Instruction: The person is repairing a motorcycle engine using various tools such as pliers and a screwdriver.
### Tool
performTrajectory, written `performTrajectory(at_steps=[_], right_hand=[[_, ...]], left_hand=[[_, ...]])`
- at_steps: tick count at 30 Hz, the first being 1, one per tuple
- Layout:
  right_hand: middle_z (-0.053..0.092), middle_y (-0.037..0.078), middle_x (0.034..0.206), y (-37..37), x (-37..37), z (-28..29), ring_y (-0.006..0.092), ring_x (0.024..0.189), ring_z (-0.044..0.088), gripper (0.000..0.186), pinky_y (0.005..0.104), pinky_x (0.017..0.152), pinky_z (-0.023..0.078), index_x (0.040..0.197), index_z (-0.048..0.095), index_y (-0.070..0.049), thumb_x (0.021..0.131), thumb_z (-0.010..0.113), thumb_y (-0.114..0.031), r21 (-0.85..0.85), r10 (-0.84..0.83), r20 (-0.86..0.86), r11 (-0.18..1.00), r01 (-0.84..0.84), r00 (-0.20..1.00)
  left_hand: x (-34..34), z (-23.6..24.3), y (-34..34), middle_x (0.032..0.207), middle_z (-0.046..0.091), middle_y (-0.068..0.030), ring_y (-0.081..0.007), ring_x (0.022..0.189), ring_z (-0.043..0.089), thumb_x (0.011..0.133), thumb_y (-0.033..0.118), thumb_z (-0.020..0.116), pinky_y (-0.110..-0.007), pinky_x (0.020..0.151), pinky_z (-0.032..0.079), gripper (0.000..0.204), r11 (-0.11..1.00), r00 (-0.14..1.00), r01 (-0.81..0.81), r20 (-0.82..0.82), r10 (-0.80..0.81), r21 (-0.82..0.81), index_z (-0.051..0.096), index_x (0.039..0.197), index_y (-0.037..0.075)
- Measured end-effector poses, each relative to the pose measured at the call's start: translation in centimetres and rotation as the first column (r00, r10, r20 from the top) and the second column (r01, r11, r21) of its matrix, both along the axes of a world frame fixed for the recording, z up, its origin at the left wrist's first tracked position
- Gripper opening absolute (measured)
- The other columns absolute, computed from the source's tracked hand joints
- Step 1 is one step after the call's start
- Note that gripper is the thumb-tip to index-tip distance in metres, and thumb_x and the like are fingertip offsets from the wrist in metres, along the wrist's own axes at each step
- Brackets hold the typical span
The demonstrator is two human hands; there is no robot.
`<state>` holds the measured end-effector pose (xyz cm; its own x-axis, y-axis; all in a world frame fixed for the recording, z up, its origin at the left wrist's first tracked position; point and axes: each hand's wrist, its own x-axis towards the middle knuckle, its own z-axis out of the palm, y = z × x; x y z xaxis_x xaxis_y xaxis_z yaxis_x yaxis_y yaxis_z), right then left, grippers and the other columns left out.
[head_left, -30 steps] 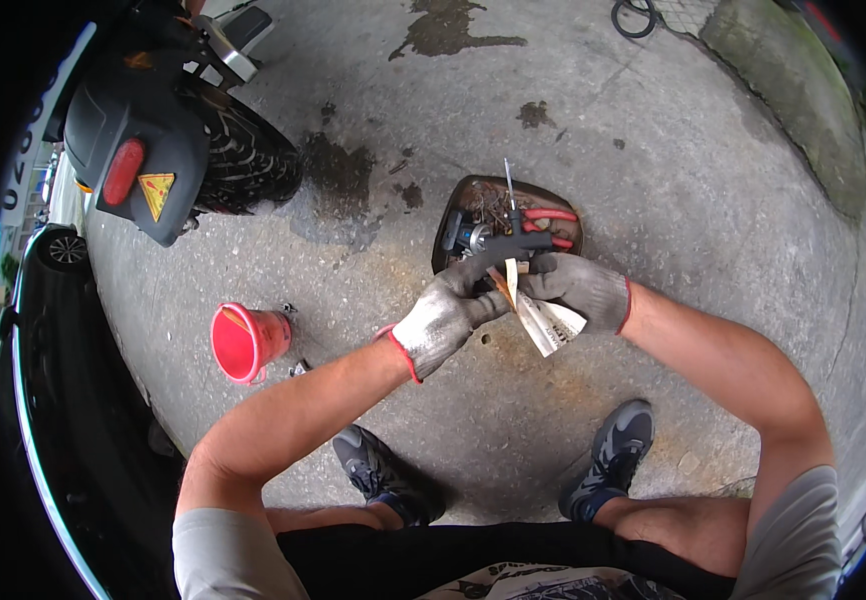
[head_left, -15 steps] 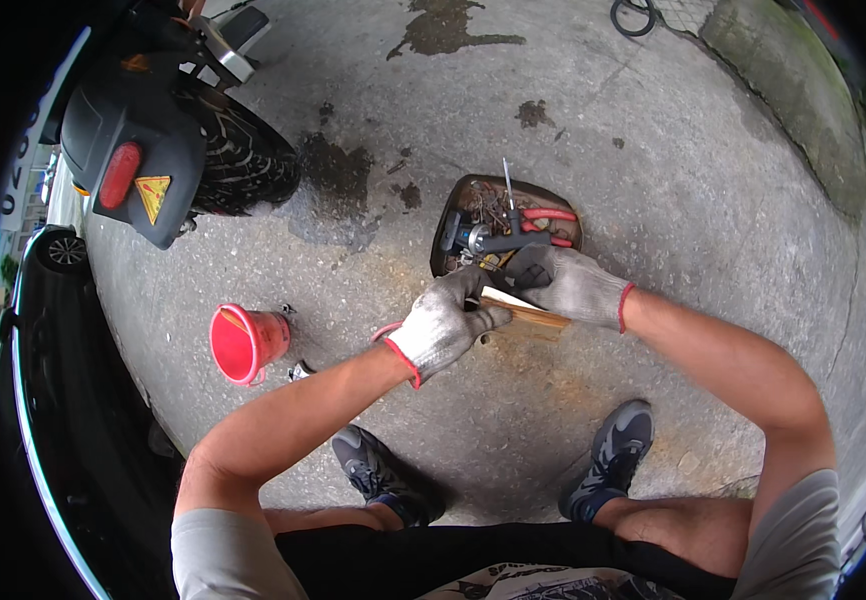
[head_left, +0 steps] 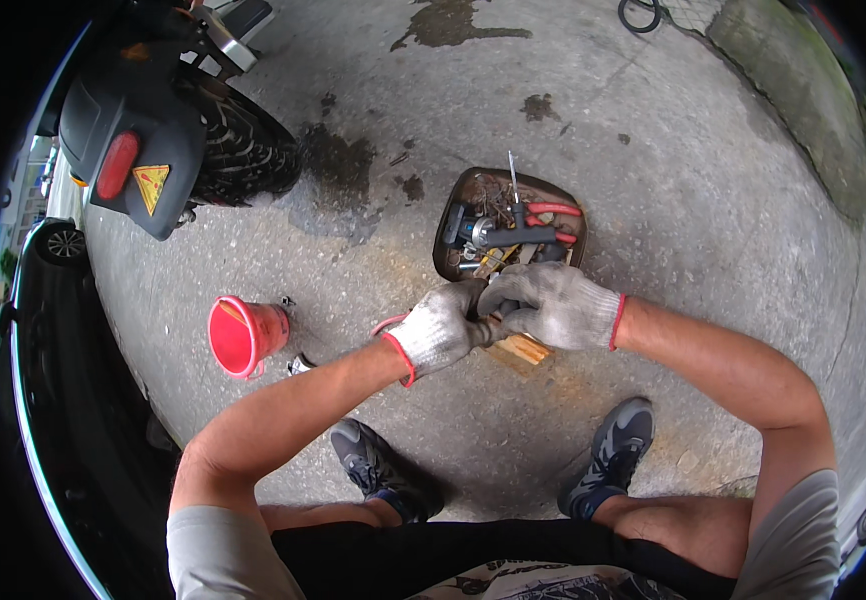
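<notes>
Left hand: in a white-and-grey knit work glove with red cuff (head_left: pixel 440 328), thumb and fingers pinched on the strip.
Right hand: in a matching glove (head_left: pixel 556 303), fingers curled against the left fingertips; whether its grip also clamps the strip, I cannot tell.
Strip: flat, amber-brown, partly see-through (head_left: pixel 523 349), its free end jutting out below the right glove, above the grey concrete floor (head_left: pixel 713 240).
Tray: shallow, dark, rounded (head_left: pixel 551 186), just beyond the gloves, bearing a black T-handled tool with metal shaft (head_left: pixel 521 236) and red-handled pliers (head_left: pixel 558 210).
Bucket: red plastic (head_left: pixel 236 340), on the floor, left of the left forearm.
Tyre: black, treaded (head_left: pixel 248 150), farther off, upper left.
</notes>
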<state>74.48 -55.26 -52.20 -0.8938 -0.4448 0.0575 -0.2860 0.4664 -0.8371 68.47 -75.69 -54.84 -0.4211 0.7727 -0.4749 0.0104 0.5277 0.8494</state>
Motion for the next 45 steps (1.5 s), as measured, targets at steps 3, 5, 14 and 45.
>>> performTrajectory(at_steps=[3, 5, 14, 45], right_hand=[[0.063, 0.011, 0.094, -0.4, 0.6, 0.0, 0.0299, 0.092, 0.064, 0.019, 0.0393, 0.081, 0.050, 0.100, 0.060, -0.008, 0.084, 0.063, -0.018, 0.018, -0.023, 0.032, 1.000, 0.023, 0.999], [0.063, 0.011, 0.093, -0.7, 0.9, -0.1, 0.0303, 0.092, 0.064, 0.020, 0.0393, 0.080, 0.050, 0.099, 0.058, -0.007, 0.084, 0.064, -0.018, 0.047, -0.046, 0.028, 0.998, 0.045, 0.999], [0.065, 0.014, 0.084, -1.3, 1.8, 0.6, 0.0330, 0.079, 0.066, 0.027, 0.0425, 0.068, 0.052, 0.098, 0.056, -0.006, 0.086, 0.061, -0.030, 0.233, 0.122, 0.092, 0.962, -0.140, 0.988], [0.062, 0.017, 0.073, -8.5, 5.0, 0.0, 0.0365, 0.067, 0.064, 0.019, 0.0463, 0.057, 0.051, 0.087, 0.058, -0.002, 0.086, 0.057, -0.021, 0.026, 0.105, 0.087, 0.994, -0.108, 0.991]], left_hand=[[0.2, -0.2, -0.1, 0.093, 0.065, -0.0037, -0.0079, 0.080, 0.056, 0.092, 0.019, 0.066, -0.024, 0.070, 0.048, 0.033, 0.998, 0.970, -0.061, 0.236, 0.064, -0.018, 0.057, 0.115, -0.001], [0.4, 0.1, -0.3, 0.092, 0.065, -0.0031, -0.0077, 0.079, 0.056, 0.091, 0.018, 0.066, -0.025, 0.069, 0.048, 0.031, 0.999, 0.977, -0.018, 0.210, 0.028, -0.051, 0.057, 0.115, -0.001], [1.3, 2.7, -0.4, 0.091, 0.065, -0.0047, -0.0113, 0.078, 0.060, 0.092, 0.016, 0.064, -0.027, 0.068, 0.051, 0.029, 0.986, 0.934, 0.085, 0.357, -0.029, -0.143, 0.058, 0.117, 0.001], [1.3, 8.5, -11.4, 0.106, 0.058, -0.0039, -0.0130, 0.100, 0.056, 0.085, 0.006, 0.066, -0.029, 0.093, 0.042, 0.039, 0.854, 0.607, -0.438, 0.608, 0.511, -0.281, 0.051, 0.121, 0.004]])
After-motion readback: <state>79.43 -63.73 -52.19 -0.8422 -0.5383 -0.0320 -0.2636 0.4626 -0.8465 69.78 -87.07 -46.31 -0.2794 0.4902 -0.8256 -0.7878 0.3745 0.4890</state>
